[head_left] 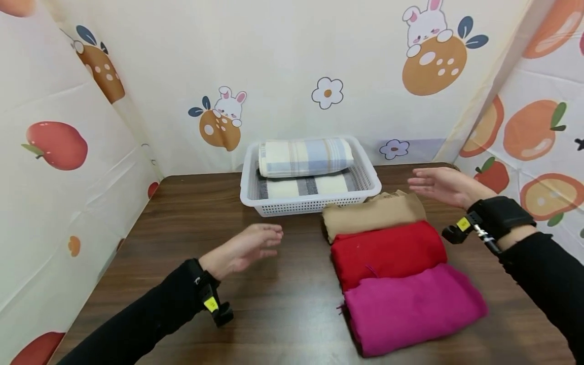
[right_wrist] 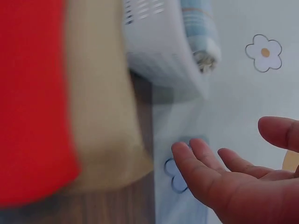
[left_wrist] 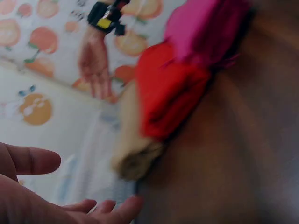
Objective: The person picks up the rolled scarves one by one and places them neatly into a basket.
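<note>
My left hand [head_left: 246, 249] hovers over the table left of the cloths, fingers loosely extended and holding nothing. On the other side, my right hand [head_left: 449, 186] is raised beyond the right end of the tan cloth, palm turned inward and fingers straight. Three folded cloths lie in a row between the hands: a tan one [head_left: 374, 214] at the back, a red one [head_left: 388, 253] in the middle and a magenta one [head_left: 415, 309] in front. A white plastic basket [head_left: 292, 207] stands behind, holding a rolled plaid cloth [head_left: 305, 157] over a grey-and-cream striped cloth [head_left: 319, 185].
The brown wooden table [head_left: 191, 218] meets a printed curtain [head_left: 283, 66] at the back. Similar printed sheets [head_left: 59, 96] hang at both sides. The basket stands near the table's back edge, and the tan cloth lies close to its front right corner.
</note>
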The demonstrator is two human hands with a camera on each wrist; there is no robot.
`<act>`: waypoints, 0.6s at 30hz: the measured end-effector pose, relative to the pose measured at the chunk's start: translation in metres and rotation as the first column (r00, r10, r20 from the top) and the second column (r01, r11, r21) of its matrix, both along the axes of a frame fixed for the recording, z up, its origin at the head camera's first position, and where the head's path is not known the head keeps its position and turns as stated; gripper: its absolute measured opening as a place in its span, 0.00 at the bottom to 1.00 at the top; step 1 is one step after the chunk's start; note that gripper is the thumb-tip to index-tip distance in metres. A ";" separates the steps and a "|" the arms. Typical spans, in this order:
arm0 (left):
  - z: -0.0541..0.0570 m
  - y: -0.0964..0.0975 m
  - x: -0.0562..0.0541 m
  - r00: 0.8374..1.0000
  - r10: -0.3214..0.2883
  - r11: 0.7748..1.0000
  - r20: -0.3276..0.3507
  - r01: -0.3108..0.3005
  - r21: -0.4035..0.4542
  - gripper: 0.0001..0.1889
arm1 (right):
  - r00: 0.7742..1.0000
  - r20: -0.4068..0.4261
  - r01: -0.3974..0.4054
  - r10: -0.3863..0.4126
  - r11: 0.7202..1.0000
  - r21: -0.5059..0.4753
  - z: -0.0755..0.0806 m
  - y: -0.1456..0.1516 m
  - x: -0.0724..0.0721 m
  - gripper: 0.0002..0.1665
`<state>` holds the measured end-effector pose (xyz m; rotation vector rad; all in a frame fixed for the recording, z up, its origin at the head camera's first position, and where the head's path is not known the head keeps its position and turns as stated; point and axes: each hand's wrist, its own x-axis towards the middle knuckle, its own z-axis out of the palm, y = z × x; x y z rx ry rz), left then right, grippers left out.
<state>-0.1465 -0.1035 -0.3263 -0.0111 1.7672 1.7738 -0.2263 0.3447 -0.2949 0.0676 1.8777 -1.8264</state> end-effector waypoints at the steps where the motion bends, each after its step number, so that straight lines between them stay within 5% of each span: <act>1: -0.006 0.001 0.006 0.999 -0.034 0.999 0.024 0.034 0.017 0.26 | 1.000 -0.001 -0.006 0.006 1.000 0.021 -0.003 0.005 0.005 0.39; 8: -0.044 0.020 0.044 0.968 -0.101 0.994 0.230 0.087 0.069 0.22 | 0.998 0.014 -0.064 0.063 0.978 0.199 -0.020 0.032 0.042 0.39; 18: -0.058 0.045 0.067 0.911 -0.216 0.967 0.352 0.150 0.205 0.26 | 0.975 0.184 -0.167 0.126 0.960 0.226 -0.046 0.069 0.096 0.38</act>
